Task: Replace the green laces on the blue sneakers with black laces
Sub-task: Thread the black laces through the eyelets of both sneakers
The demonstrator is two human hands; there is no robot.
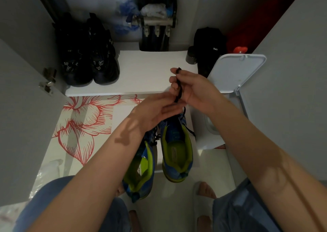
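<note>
Forearms nearest; blue sneakers on floor between feet. Right hand fingers curled round black lace near tip. Left hand fingers almost straight, touching lace lower down. Lace likely light, limp; best pinched at tip.

Ahead of you: black shoes on the shelf, left side; jar beside a black bag, right. Bin to your right, lid up. Floral mat below the shelf.
</note>
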